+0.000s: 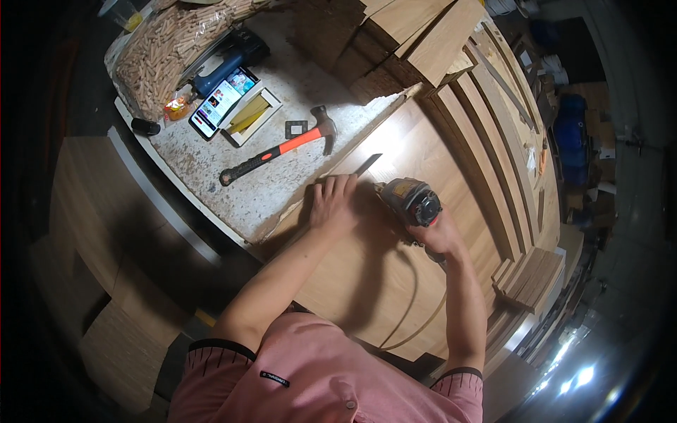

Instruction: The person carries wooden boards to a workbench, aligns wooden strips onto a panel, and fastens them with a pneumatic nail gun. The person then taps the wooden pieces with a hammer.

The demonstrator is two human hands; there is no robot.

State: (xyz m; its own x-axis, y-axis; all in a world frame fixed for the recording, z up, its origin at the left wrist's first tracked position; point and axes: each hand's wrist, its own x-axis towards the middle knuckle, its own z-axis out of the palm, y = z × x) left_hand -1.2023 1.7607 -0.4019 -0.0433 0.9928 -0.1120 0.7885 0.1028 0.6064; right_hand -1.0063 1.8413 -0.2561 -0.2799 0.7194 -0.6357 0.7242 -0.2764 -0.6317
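A large light-brown wooden panel [338, 282] lies in front of me. My right hand [441, 234] is wrapped round a grey air nail gun [412, 199] with a round black cap, held over the panel. A thin hose [415, 296] runs from the tool back toward my body. My left hand [334, 203] lies at the panel's left edge, its fingers stretched out and slightly bent. Just beyond it, a narrow dark strip [368, 163] rests at the panel edge. The nail gun's nose sits close to the left hand; its exact contact with the panel is hidden.
On the white worktop [211, 173] at left lie a claw hammer [282, 146], a phone [223, 102], a small box [252, 116] and a bag of wooden dowels [162, 60]. Stacked boards [423, 42] stand at the back, long strips [486, 169] at right.
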